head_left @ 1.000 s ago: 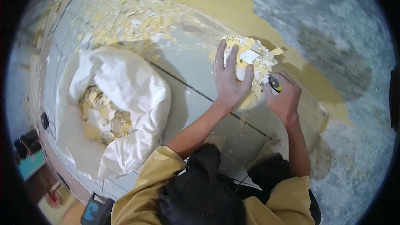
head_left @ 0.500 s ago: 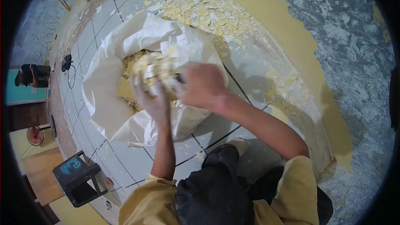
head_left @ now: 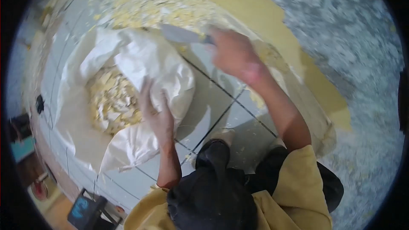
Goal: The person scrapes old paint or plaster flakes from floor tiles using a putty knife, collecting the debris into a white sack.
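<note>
In my right hand (head_left: 233, 54) is a scraper with a broad flat blade (head_left: 182, 34), pointing left above the tiled floor at the sack's far right edge. My fingers are closed around its dark handle. My left hand (head_left: 157, 113) rests at the near right rim of a white woven sack (head_left: 147, 66), its fingers spread and nothing in its grasp. The sack stands wide with its rim folded outward. Yellow and white paint flakes (head_left: 113, 102) lie inside it, beside my left fingertips.
More paint flakes (head_left: 145, 6) are scattered over the floor beyond the sack. A partly scraped wall (head_left: 315, 30) with a yellow band (head_left: 315, 76) runs along the right. A black stool (head_left: 87, 211) stands at lower left. My shoe (head_left: 221, 135) is on the tiles below the sack.
My right hand has moved away from the sack with the scraper. The flakes held between my hands have dropped into the sack, and my left hand has opened near the rim. The view has shifted.
</note>
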Tool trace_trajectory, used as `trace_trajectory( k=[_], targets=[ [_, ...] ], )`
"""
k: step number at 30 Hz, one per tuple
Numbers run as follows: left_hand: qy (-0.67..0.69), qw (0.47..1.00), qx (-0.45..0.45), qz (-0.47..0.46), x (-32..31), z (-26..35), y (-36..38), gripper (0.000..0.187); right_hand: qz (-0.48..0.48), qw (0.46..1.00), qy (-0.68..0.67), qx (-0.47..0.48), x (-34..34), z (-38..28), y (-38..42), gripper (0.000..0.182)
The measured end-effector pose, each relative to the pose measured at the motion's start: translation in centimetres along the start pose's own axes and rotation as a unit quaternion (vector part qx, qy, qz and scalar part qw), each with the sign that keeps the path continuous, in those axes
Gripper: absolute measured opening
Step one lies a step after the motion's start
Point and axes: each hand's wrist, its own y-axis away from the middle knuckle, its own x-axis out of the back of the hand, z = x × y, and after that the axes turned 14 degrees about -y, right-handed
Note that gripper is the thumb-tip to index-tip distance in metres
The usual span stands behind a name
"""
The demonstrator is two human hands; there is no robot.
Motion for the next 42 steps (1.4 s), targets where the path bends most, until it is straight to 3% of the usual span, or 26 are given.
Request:
trace_trajectory(
  k=[3, 4, 5, 7, 9, 12, 15, 21, 24, 28, 30, 34, 36, 37, 39, 42],
  targets=[
    [-0.007, 0.982, -0.079, -0.172, -6.5, 3.6, 0.9, 0.035, 0.022, 0.988, -0.06, -0.14, 5.0, 9.1, 7.4, 0.026],
    [-0.01, 0.974, -0.1, -0.202, -9.1, 3.7, 1.1, 0.037, -0.014, 0.975, -0.069, -0.211, 6.2, 12.5, 10.0, 0.027],
    [-0.019, 0.966, -0.114, -0.229, -11.6, 3.3, 1.4, 0.04, -0.023, 0.976, -0.039, -0.211, 7.2, 15.5, 13.4, 0.027],
    [-0.024, 0.955, -0.135, -0.263, -16.8, 2.0, 1.6, 0.043, -0.053, 0.923, -0.097, -0.369, 7.5, 21.4, 20.9, 0.027],
    [-0.042, 0.949, -0.147, -0.275, -21.1, 0.9, 1.9, 0.049, -0.065, 0.86, -0.202, -0.464, 8.1, 21.1, 26.3, 0.026],
    [-0.027, 0.934, -0.223, -0.279, -24.7, 1.8, 1.3, 0.048, -0.089, 0.827, -0.266, -0.488, 5.6, 22.1, 33.3, 0.027],
    [-0.021, 0.909, -0.281, -0.308, -28.2, 1.9, 0.8, 0.051, 0.024, 0.766, -0.299, -0.568, 3.3, 21.2, 36.6, 0.031],
    [-0.137, 0.849, -0.393, -0.325, -29.8, 1.7, 1.7, 0.061, 0.083, 0.758, -0.306, -0.571, 2.5, 21.1, 35.6, 0.035],
    [-0.121, 0.842, -0.393, -0.35, -29.4, 1.7, 2.6, 0.063, 0.091, 0.784, -0.286, -0.543, 1.9, 23.4, 35.4, 0.036],
    [-0.106, 0.837, -0.393, -0.366, -28.8, 1.8, 3.9, 0.067, 0.103, 0.769, -0.26, -0.575, 4.9, 26.0, 32.6, 0.041],
    [-0.088, 0.837, -0.39, -0.373, -28.6, 1.7, 4.5, 0.068, 0.087, 0.837, 0.028, -0.54, 6.1, 28.1, 31.7, 0.039],
    [-0.087, 0.838, -0.375, -0.386, -27.9, 1.7, 5.7, 0.067, 0.002, 0.852, 0.112, -0.511, 8.6, 28.0, 26.9, 0.034],
    [-0.07, 0.843, -0.364, -0.389, -27.4, 1.8, 6.6, 0.065, -0.041, 0.878, 0.185, -0.439, 8.3, 28.8, 25.8, 0.028],
    [-0.052, 0.846, -0.357, -0.393, -27.1, 1.9, 7.0, 0.064, -0.043, 0.879, 0.187, -0.437, 7.7, 29.1, 25.3, 0.028],
    [-0.054, 0.846, -0.356, -0.392, -26.7, 2.1, 7.9, 0.065, 0.013, 0.92, 0.209, -0.332, 6.2, 29.6, 24.4, 0.027],
    [-0.057, 0.849, -0.35, -0.391, -26.4, 2.0, 9.3, 0.063, 0.044, 0.932, 0.186, -0.309, 5.0, 28.3, 22.7, 0.027]
  ],
)
